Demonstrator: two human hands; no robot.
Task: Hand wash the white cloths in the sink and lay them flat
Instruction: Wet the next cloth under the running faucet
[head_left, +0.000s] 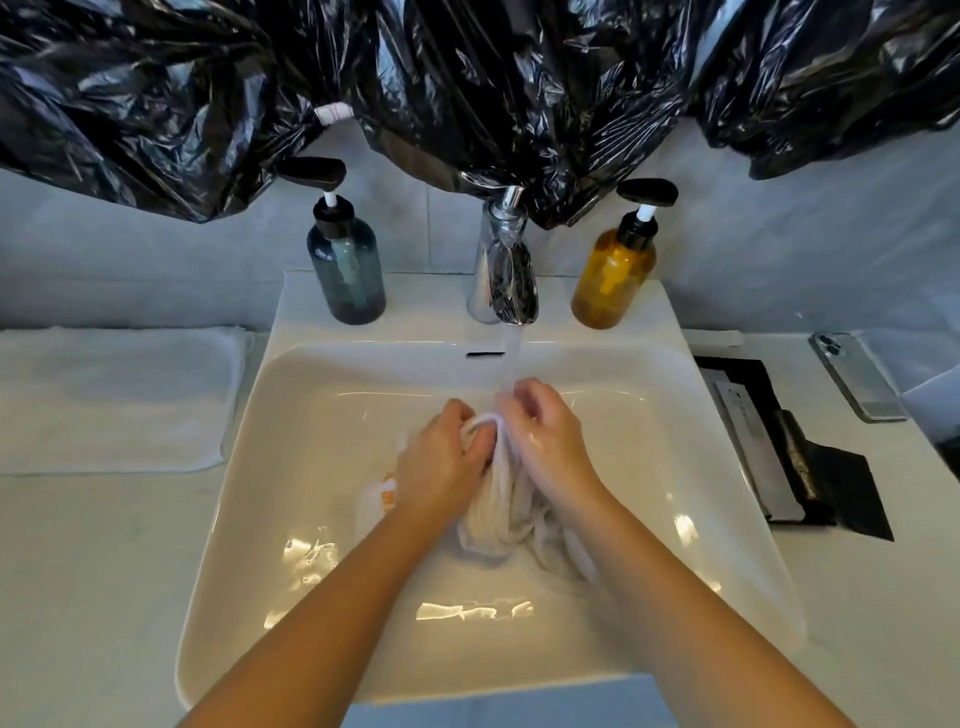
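Crumpled black plastic hangs across the back wall. A blue pump bottle stands left of the running tap and an amber one stands right of it. On the right counter lie a phone and dark packets.

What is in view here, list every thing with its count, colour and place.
Wet bunched cloth: one, white, in the basin.
Flat laid-out cloth: one, white, counter left of sink.
Rectangular ceramic sink: one, white, centre.
Chrome tap: one, silver, behind basin, running.
Blue-grey plastic pump bottle: one, left of tap.
Amber plastic pump bottle: one, right of tap.
Crinkled plastic bags: several, black, across the top.
Smartphone: one, silver, counter far right.
Flat packaging: one pile, black, right of sink.
Left hand: one, grips the wet cloth.
Right hand: one, grips its top.
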